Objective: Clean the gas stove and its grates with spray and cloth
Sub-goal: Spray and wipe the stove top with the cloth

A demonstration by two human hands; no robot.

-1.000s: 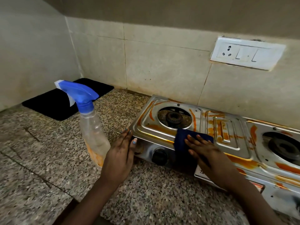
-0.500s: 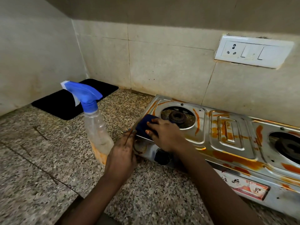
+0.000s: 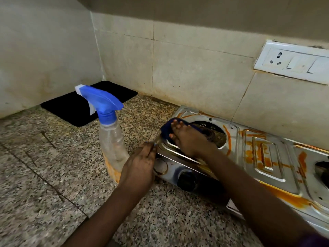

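Observation:
A steel gas stove [image 3: 267,168] smeared with orange stains sits on the granite counter, with no grates on its burners. My right hand [image 3: 188,139] presses a dark blue cloth [image 3: 166,130] flat on the stove's far left corner, beside the left burner [image 3: 211,133]. My left hand [image 3: 138,166] rests against the stove's left front corner, fingers together along its edge, holding nothing I can see. A clear spray bottle [image 3: 111,138] with a blue trigger head stands just left of that hand.
A black mat [image 3: 74,107] lies in the back left corner by the tiled walls. A white socket and switch plate [image 3: 293,63] is on the wall above the stove. A black knob [image 3: 187,179] sticks out of the stove front. Speckled counter [image 3: 53,184] spreads left and front.
My right hand slid the blue cloth from the front middle of the stove leftward and back to the far left corner. My left hand stayed at the left front corner.

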